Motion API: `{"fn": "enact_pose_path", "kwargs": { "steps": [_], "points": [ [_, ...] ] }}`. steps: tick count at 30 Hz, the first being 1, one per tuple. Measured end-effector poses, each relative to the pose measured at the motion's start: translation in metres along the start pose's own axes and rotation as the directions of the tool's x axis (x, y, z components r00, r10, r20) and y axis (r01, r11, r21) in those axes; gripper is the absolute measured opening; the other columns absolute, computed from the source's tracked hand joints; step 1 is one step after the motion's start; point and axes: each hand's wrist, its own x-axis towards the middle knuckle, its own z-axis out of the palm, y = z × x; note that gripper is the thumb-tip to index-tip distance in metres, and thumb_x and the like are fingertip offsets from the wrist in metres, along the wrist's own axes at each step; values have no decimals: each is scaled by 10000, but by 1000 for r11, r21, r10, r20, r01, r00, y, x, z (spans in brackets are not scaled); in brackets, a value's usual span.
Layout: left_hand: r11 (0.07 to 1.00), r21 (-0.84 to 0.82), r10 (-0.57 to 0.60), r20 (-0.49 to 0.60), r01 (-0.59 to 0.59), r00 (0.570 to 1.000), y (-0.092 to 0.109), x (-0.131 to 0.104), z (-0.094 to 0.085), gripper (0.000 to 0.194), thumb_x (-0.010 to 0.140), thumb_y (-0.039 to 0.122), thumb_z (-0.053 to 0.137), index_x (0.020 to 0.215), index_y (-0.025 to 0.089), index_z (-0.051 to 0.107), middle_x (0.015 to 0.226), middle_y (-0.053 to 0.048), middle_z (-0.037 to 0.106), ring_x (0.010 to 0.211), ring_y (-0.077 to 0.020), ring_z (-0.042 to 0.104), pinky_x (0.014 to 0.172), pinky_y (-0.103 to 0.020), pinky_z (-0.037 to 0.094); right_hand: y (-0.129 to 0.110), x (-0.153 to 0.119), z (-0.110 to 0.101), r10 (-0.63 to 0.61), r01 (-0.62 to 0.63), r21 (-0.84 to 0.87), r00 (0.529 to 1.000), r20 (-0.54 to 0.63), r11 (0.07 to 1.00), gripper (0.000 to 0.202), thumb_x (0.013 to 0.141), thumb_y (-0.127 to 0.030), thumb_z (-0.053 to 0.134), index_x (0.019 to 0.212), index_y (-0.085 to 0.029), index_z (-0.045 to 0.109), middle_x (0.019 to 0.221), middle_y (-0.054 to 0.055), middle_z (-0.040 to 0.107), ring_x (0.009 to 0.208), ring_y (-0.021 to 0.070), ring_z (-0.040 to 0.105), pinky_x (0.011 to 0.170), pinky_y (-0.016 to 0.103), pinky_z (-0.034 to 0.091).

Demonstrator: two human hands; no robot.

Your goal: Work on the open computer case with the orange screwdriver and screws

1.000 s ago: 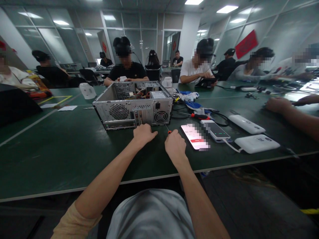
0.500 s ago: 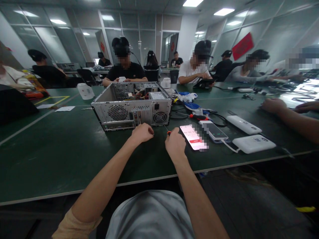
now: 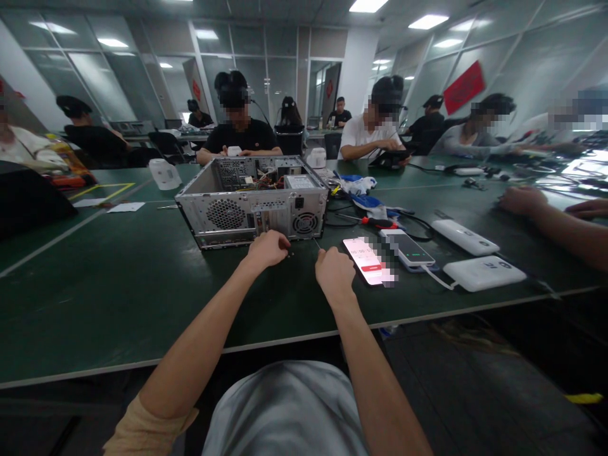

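An opened desktop computer case (image 3: 280, 209) lies on the green table, its rear panel with the round fan grille facing me and its cables exposed at the top. My left hand (image 3: 266, 248) is closed just in front of the panel, fingers curled together; what they hold, if anything, is hidden. Tiny specks, perhaps screws (image 3: 291, 254), show at the tabletop under its fingertips. My right hand (image 3: 334, 272) is wrapped round a screwdriver (image 3: 317, 242), whose thin shaft points toward the case's lower right corner. The handle is hidden in my fist.
Right of my hand lie a lit phone (image 3: 368, 261), a device with a screen (image 3: 407, 247) and two white power banks (image 3: 483, 273). Behind them are a red-black screwdriver (image 3: 380, 223) and blue-white gloves (image 3: 368, 204). A white container (image 3: 164, 174) stands left. Co-workers sit around the table.
My left hand has shifted slightly up and left, and small specks now show below its fingertips. My right hand has turned a little, covering the screwdriver's red part. The case stays put.
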Motion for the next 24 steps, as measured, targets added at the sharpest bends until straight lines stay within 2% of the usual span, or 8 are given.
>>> {"fn": "enact_pose_path", "kwargs": {
  "steps": [2,5,7,11,20,22,24],
  "points": [
    [1000,24,8,-19,-7,1000,5,-2,3,215,844,327,653,1007,253,772,1055,-47,764,1044,-252,691,950,-372,523,0,0,2,-16,17,11,1000,-17,1000,343,1017,-326,360,1146,-84,565,1147,237,648,1078,337,665,861,429,519],
    [998,60,-15,-8,15,1000,10,-3,7,290,830,463,672,993,248,778,1052,-76,759,1017,-276,696,921,-401,537,0,0,6,-36,39,37,997,-75,999,343,965,-329,498,1220,-100,500,1228,211,601,1071,331,665,862,410,520],
    [997,75,-25,10,24,1000,10,-4,9,279,803,442,707,992,250,778,1056,-77,759,1013,-278,696,911,-399,541,0,0,6,-37,41,43,995,-96,998,357,940,-295,541,1233,-103,472,1237,198,594,1084,320,659,877,390,512],
    [995,93,-31,24,28,999,10,-3,11,202,825,329,683,990,265,783,1079,-61,758,1038,-260,690,928,-371,530,-1,1,5,-11,14,36,998,-67,999,326,963,-297,505,1213,-89,479,1201,208,625,1113,318,648,899,388,499],
    [993,120,7,23,-9,1000,8,-1,14,189,852,312,657,991,274,779,1102,-64,748,1042,-263,686,933,-379,527,4,8,5,29,-29,-18,999,-31,999,420,1031,-386,315,1119,-91,600,1093,246,673,1075,339,670,865,431,515],
    [991,131,2,19,-5,1000,9,-1,14,193,851,316,655,992,269,777,1104,-72,746,1043,-270,684,924,-387,530,4,8,6,10,-10,1,999,-51,1000,404,1016,-410,367,1160,-90,567,1124,242,659,1080,344,666,863,435,516],
    [990,141,-13,13,11,1000,9,-1,13,201,851,323,653,1000,263,774,1106,-78,743,1045,-274,683,919,-390,532,4,8,6,-18,20,22,996,-85,1000,414,969,-425,494,1225,-99,505,1199,230,625,1093,339,659,871,423,516]
  ]
}}
